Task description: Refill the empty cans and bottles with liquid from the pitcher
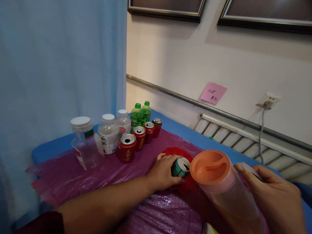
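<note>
Head camera: at five o'clock, the left hand (162, 172) has its fingers clamped round a tilted green can (180, 167), partly hiding a red dish (185, 187) behind; whether can and dish touch is unclear. At four o'clock, the right hand's (275, 193) fingers grip a pitcher's (214, 170) mostly hidden handle (249, 170); its base is cut off. A cropped yellowish item (210, 229) is unrecognisable.
</note>
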